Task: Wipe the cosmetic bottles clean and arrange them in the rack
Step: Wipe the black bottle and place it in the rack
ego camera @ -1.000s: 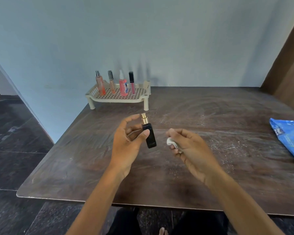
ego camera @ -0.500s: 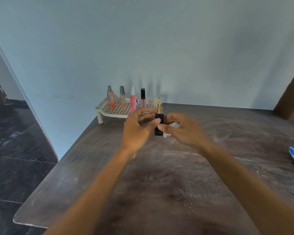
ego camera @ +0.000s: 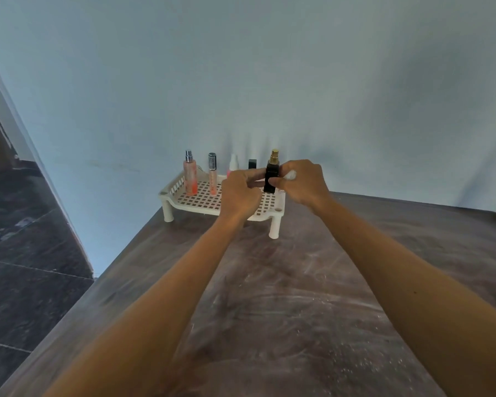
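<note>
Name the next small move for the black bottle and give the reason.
Probably lower the black bottle onto the rack at its right end. Both the left hand and right hand hold it upright there, beside four bottles already standing.

Soft even daylight, wide-angle edge distortion

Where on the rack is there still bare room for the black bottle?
Free: the rack's front grid, ahead of the peach spray bottle and slim tube, and its right end beneath the black bottle. Crowded: the back row by the wall.
</note>
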A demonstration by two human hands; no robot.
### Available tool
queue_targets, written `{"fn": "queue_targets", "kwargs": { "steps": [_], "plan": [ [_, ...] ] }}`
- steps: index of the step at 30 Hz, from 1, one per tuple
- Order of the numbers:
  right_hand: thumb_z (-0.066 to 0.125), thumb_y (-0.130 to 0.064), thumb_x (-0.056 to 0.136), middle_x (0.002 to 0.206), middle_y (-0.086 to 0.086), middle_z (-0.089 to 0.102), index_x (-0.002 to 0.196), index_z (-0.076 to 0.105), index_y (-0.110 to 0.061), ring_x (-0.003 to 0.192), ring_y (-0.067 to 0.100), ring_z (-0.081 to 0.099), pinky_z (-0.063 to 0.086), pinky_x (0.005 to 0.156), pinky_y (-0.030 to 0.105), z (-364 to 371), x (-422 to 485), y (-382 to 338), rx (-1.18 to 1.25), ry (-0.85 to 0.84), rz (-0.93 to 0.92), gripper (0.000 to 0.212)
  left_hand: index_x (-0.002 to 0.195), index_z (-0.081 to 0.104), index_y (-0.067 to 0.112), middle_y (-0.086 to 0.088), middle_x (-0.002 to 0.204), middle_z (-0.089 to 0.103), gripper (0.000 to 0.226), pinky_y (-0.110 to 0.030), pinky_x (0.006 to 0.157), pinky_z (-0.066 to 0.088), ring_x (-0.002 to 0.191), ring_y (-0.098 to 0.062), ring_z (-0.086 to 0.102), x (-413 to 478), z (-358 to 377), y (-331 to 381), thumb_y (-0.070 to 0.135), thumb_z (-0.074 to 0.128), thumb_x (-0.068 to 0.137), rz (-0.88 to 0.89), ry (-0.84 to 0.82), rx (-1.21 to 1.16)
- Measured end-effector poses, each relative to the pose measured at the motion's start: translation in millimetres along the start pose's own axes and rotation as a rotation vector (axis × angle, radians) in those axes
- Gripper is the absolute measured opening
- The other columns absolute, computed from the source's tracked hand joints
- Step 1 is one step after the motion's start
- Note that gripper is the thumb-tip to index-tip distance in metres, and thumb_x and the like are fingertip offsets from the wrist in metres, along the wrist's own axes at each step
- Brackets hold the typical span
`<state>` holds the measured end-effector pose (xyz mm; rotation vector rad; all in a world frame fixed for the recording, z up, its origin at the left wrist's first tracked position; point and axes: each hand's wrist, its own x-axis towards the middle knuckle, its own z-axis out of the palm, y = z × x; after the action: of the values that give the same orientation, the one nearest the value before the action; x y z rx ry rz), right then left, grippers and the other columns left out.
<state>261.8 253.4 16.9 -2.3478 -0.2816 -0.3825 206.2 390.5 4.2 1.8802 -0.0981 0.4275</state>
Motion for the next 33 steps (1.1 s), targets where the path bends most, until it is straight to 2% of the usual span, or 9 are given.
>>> {"fn": "queue_targets", "kwargs": {
  "steps": [2,3,5,9,13,18,21,27,33],
  "plan": [
    [0.077,-0.029,0.082,0.092,0.003,0.072,0.093,0.076,-0.011,0.081,0.015,0.063,0.036,0.061,0.006,7.9,11.6,5.2,-0.055,-0.025,-0.014,0.021,0.127,0.068,0.016,-0.005,0.122,0.072,0.065,-0.009,0.084,0.051,0.107,-0.010,0.068,7.4,2.6,-8.1,-0.019,0.042,0.078,-0.009,-0.015,0.046],
    [0.077,-0.029,0.081,0.087,0.002,0.071,0.089,0.075,-0.012,0.076,0.014,0.060,0.033,0.056,0.004,10.8,16.2,7.1,-0.077,-0.039,-0.018,0.019,0.127,0.067,0.017,-0.004,0.122,0.071,0.065,-0.008,0.084,0.050,0.108,-0.009,0.068,9.8,4.2,-12.2,-0.018,0.043,0.079,-0.013,-0.027,0.060],
    [0.076,-0.031,0.081,0.074,-0.002,0.065,0.077,0.071,-0.017,0.067,0.012,0.054,0.028,0.051,0.009,14.9,23.2,11.1,-0.146,-0.075,-0.025,0.016,0.130,0.066,0.016,-0.005,0.125,0.070,0.063,-0.014,0.091,0.051,0.113,-0.012,0.067,13.4,7.2,-19.1,-0.016,0.043,0.081,-0.019,-0.048,0.082],
    [0.079,-0.031,0.078,0.059,-0.005,0.054,0.061,0.059,-0.022,0.051,0.005,0.047,0.023,0.048,0.013,19.2,28.9,22.3,-0.190,-0.113,-0.003,0.028,0.131,0.064,0.013,-0.006,0.127,0.069,0.059,-0.011,0.087,0.045,0.119,-0.016,0.064,14.2,13.1,-23.5,-0.015,0.043,0.083,-0.028,-0.083,0.092],
    [0.082,-0.029,0.075,0.063,-0.003,0.057,0.075,0.072,-0.017,0.052,0.005,0.047,0.027,0.049,0.015,22.7,28.7,29.6,-0.191,-0.126,0.003,0.015,0.130,0.065,0.010,-0.009,0.127,0.069,0.057,-0.020,0.097,0.046,0.119,-0.019,0.064,14.1,21.0,-31.7,-0.016,0.045,0.083,-0.031,-0.088,0.098],
    [0.083,-0.027,0.073,0.072,0.003,0.064,0.085,0.078,-0.009,0.054,0.006,0.050,0.028,0.049,0.016,26.1,29.9,32.2,-0.180,-0.138,0.004,0.023,0.132,0.063,0.013,-0.008,0.129,0.068,0.052,-0.020,0.090,0.046,0.117,-0.020,0.065,14.7,23.6,-38.6,-0.010,0.053,0.086,-0.045,-0.078,0.109],
    [0.085,-0.025,0.072,0.077,0.008,0.067,0.090,0.078,-0.008,0.063,0.016,0.056,0.033,0.050,0.017,25.8,30.3,31.4,-0.166,-0.136,0.019,0.025,0.134,0.062,0.013,-0.006,0.132,0.066,0.052,-0.022,0.095,0.044,0.121,-0.020,0.062,16.0,25.5,-39.5,-0.009,0.054,0.087,-0.058,-0.078,0.124],
    [0.084,-0.031,0.073,0.061,-0.001,0.056,0.082,0.075,-0.006,0.054,0.009,0.050,0.029,0.049,0.017,21.1,30.6,26.1,-0.238,-0.165,0.036,0.028,0.136,0.059,0.010,-0.008,0.134,0.065,0.054,-0.025,0.099,0.045,0.122,-0.021,0.062,19.3,29.1,-42.0,-0.008,0.056,0.086,-0.089,-0.068,0.171],
    [0.083,-0.031,0.074,0.092,0.016,0.074,0.090,0.076,0.002,0.082,0.026,0.068,0.042,0.063,0.023,7.5,24.9,25.7,-0.192,-0.120,0.034,0.037,0.137,0.057,0.006,-0.011,0.134,0.065,0.054,-0.032,0.104,0.047,0.123,-0.024,0.062,18.6,30.8,-46.2,-0.009,0.059,0.085,-0.127,-0.052,0.199]
  ]
}}
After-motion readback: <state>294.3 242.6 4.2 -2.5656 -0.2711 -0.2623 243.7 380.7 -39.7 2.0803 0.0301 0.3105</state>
